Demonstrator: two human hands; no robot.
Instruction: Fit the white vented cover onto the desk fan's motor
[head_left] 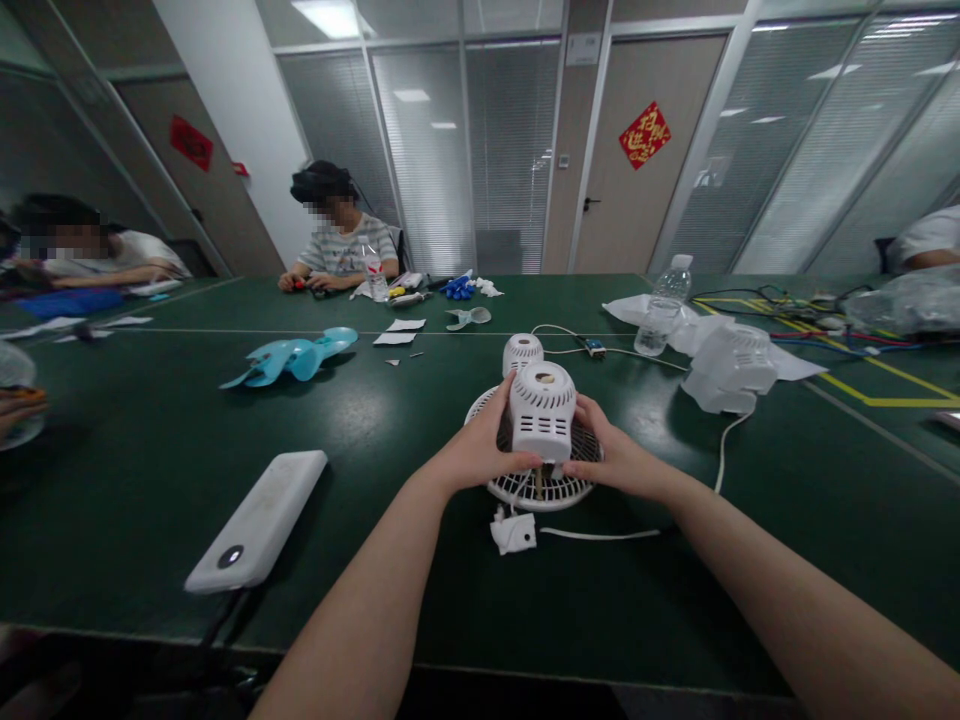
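A white vented fan motor housing [541, 410] is held between my two hands, above a round white fan grille [555, 492] lying on the green table. My left hand [486, 440] closes on the housing's left side, its thumb at the lower edge. On the other side, my right hand [609, 455] grips it in the same way. Right behind stands a smaller white vented part [523, 350]. In front of the grille, a small white piece [514, 534] hangs on short wires, with a white cable [600, 534] running right from it. The housing's underside is mostly hidden.
Blue fan blades [296, 357] and a white power bank [259, 520] lie to the left. A water bottle [664, 308] and another white housing [731, 367] with a cable stand at the right. Across the table [360, 600] a person [337, 240] handles small things.
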